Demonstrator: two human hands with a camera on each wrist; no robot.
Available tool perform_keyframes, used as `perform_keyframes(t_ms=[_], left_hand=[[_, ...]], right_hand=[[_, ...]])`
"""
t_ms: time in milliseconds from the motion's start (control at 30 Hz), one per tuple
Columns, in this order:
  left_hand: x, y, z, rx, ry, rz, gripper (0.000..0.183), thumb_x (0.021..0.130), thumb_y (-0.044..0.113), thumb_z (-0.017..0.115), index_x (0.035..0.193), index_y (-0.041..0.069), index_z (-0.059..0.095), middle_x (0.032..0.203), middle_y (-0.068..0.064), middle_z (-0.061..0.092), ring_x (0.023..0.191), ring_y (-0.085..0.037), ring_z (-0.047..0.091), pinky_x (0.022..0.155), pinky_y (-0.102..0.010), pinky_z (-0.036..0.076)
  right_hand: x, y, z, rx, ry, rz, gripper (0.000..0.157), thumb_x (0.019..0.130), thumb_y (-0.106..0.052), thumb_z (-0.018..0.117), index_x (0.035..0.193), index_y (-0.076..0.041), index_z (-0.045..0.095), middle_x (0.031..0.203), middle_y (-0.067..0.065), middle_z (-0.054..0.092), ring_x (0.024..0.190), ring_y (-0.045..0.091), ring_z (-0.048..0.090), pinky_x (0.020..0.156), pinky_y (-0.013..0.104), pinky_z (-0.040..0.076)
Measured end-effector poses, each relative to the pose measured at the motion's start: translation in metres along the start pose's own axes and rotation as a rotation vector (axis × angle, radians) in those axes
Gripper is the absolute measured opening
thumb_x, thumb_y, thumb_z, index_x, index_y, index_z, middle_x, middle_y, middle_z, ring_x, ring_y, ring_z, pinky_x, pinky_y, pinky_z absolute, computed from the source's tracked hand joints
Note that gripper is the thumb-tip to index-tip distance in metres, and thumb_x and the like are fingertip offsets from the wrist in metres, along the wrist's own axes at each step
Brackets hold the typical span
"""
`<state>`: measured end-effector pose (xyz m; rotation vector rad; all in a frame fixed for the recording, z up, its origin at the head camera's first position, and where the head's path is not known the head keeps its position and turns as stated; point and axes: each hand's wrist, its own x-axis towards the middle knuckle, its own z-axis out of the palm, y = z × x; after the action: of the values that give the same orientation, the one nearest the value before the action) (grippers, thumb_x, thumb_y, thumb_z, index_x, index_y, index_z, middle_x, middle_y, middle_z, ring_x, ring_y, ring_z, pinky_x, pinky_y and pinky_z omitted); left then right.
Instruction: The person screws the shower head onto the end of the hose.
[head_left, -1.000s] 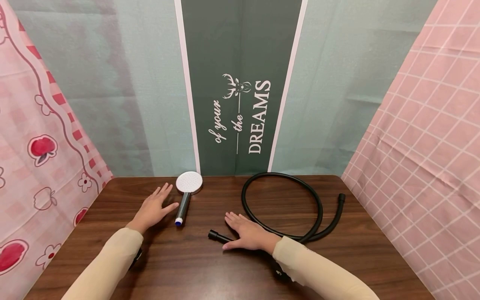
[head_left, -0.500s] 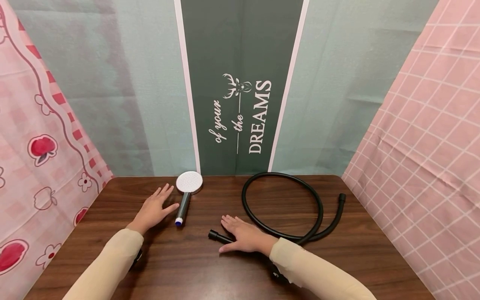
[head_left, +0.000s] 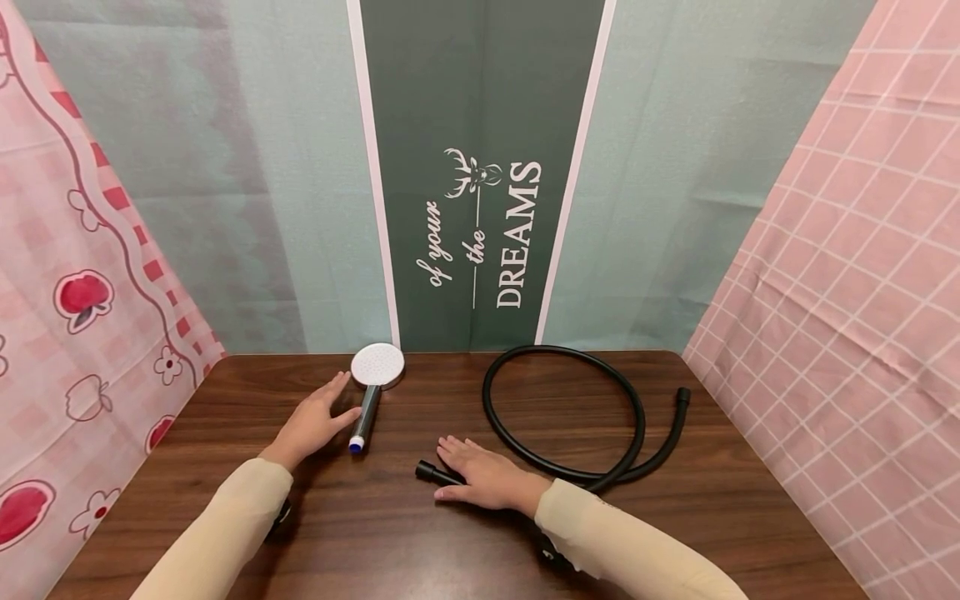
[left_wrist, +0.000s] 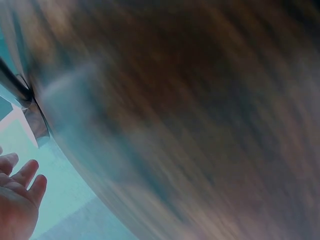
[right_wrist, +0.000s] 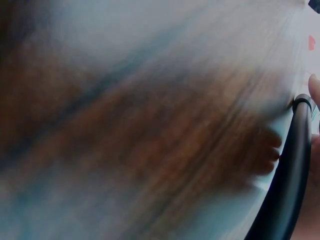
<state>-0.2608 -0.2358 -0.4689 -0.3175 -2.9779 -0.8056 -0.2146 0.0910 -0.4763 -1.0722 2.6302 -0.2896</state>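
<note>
A handheld shower head (head_left: 377, 365) lies on the table at the far left, white spray face up, with a dark handle (head_left: 369, 406) and a blue-and-white end. Just left of it is my left hand (head_left: 309, 423), fingers extended. Its thumb overlaps the handle's edge in the head view; whether it touches, I cannot tell. My right hand (head_left: 487, 477) hovers or rests, palm down, over one end of a black shower hose (head_left: 485, 387). In the right wrist view the hose (right_wrist: 287, 190) runs under that palm, with no fingers curled round it.
The hose's other end (head_left: 683, 395) points up toward the back right of the wooden table (head_left: 420, 542). Behind stands a green-grey cloth backdrop (head_left: 300, 250) with lettering. Pink patterned cloths hang at the left (head_left: 112, 350) and right (head_left: 840, 275).
My left hand has shifted slightly right, its thumb now over the shower head's handle. My right hand has slid a little left along the hose end. Shower head and hose look unmoved.
</note>
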Motion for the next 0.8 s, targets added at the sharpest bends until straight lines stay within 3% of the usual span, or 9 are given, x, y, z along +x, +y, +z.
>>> perform_keyframes(t_ms=[300,800], left_hand=[[0.002,0.007,0.004,-0.072,-0.020,-0.053,0.078,0.097,0.047,0.060,0.153,-0.001,0.032,0.157,-0.028,0.031,0.143,-0.050,0.031,0.116,-0.065,0.032],[0.009,0.015,0.013,-0.181,0.007,-0.132,0.072,0.093,0.043,0.067,0.139,-0.009,0.050,0.135,-0.031,0.057,0.126,-0.045,0.055,0.104,-0.058,0.049]], right_hand=[[0.000,-0.002,0.000,0.016,-0.009,0.009,0.078,0.098,-0.059,0.049,0.155,-0.009,0.031,0.165,0.004,0.025,0.154,0.015,0.020,0.129,0.034,0.019],[0.000,-0.005,-0.001,-0.016,-0.024,0.009,0.076,0.098,-0.057,0.050,0.154,-0.008,0.033,0.165,0.006,0.024,0.154,0.016,0.020,0.128,0.035,0.020]])
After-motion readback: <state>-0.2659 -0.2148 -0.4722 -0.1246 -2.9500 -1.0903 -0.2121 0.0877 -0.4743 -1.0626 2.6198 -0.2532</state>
